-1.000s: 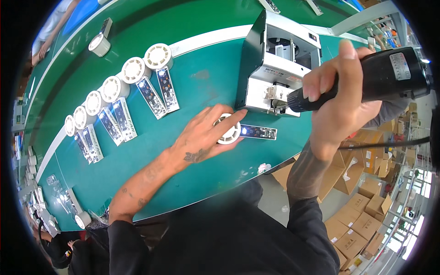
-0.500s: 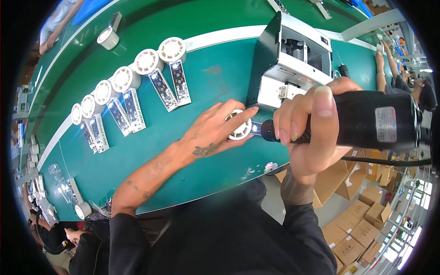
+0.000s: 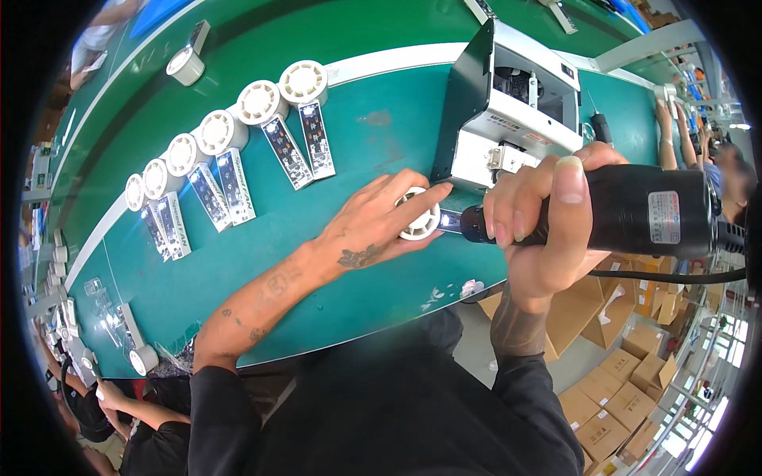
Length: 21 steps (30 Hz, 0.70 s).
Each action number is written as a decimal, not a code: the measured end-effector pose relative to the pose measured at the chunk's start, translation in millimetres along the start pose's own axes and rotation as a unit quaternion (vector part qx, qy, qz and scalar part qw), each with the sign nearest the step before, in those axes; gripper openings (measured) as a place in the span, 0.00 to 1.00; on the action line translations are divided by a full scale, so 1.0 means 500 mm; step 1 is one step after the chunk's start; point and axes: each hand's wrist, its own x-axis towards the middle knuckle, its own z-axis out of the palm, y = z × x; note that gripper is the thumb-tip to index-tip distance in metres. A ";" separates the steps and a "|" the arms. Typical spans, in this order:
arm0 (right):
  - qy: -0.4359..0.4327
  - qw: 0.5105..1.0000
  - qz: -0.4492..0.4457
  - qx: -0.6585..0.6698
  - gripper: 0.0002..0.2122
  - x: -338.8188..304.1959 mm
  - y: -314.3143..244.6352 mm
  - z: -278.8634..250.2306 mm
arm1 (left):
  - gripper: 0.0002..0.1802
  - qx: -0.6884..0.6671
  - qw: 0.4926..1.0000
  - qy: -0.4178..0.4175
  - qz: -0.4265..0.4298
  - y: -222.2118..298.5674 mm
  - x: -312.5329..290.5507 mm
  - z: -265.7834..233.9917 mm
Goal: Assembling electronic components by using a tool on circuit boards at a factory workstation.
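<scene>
My left hand [image 3: 373, 214] is closed around the round white head of a handheld fan [image 3: 419, 213], pinning it on the green table. The fan's opened handle points right, its lit circuit board partly showing. In my right hand [image 3: 544, 222] is a black electric screwdriver [image 3: 623, 208], gripped round its body and lying nearly level in the picture. Its nose meets the fan's handle; the bit's tip and any screw cannot be made out. Just beyond both hands stands a white and black screw feeder [image 3: 516, 119].
More fans with bare circuit boards [image 3: 216, 132] line the table's left side, toward the back. Clear plastic parts [image 3: 99, 305] and another fan [image 3: 143, 359] lie at the near left. Cardboard boxes [image 3: 603, 432] fill the floor at right. Other people work around the edges.
The whole view has shifted slightly. My hands keep the same grip on the fan and screwdriver. At the lower left, another person's arm has moved.
</scene>
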 end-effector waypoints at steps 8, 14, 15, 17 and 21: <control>-0.042 0.999 -0.009 -0.017 0.07 0.000 0.014 -0.014 | 0.36 -0.001 1.000 -0.001 -0.004 0.002 -0.004 -0.001; -0.087 0.994 -0.069 0.011 0.08 -0.015 0.035 -0.028 | 0.38 -0.016 1.000 0.000 0.012 0.002 -0.005 -0.003; -0.093 0.992 -0.081 0.016 0.08 -0.017 0.037 -0.028 | 0.38 -0.015 1.000 -0.002 0.009 0.002 -0.004 -0.004; -0.088 0.993 -0.062 0.052 0.08 -0.020 0.046 -0.024 | 0.37 -0.015 1.000 -0.006 0.009 0.001 -0.001 -0.003; -0.050 0.979 -0.026 0.196 0.08 -0.028 0.053 -0.013 | 0.36 -0.014 1.000 -0.013 0.005 -0.009 -0.001 -0.007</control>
